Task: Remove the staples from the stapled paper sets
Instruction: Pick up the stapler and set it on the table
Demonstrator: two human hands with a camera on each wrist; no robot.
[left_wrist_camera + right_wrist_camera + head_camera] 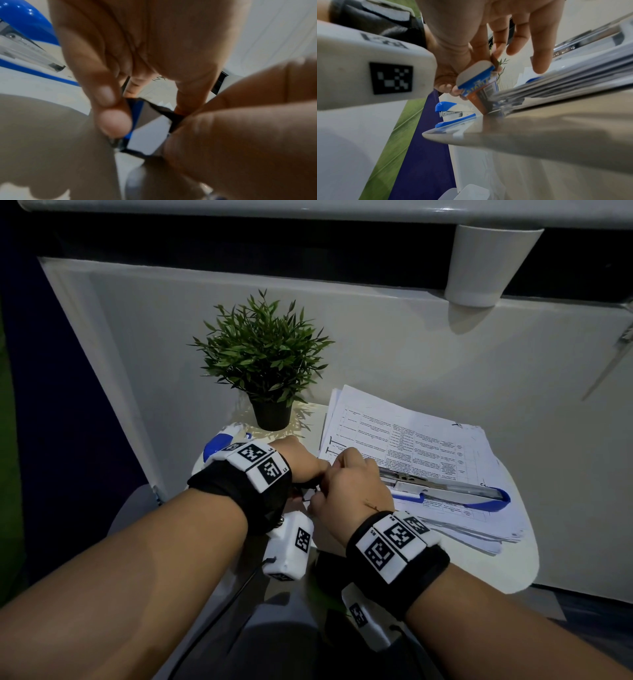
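Note:
A small blue and orange staple box (476, 83) with its white flap open is held above the table's front edge. My left hand (308, 467) pinches its left side and my right hand (346, 484) pinches its right side. In the left wrist view the box (147, 136) sits between a left fingertip (116, 121) and the right hand's fingers (223, 128). The stack of stapled paper sets (428, 446) lies to the right, and a long blue and white stapler (445, 491) rests opened on top of it.
A small blue and white stapler (453, 112) stands at the left of the round white table (513, 559), partly behind my left wrist. A potted green plant (263, 354) stands at the back. White cabinet panels rise behind the table.

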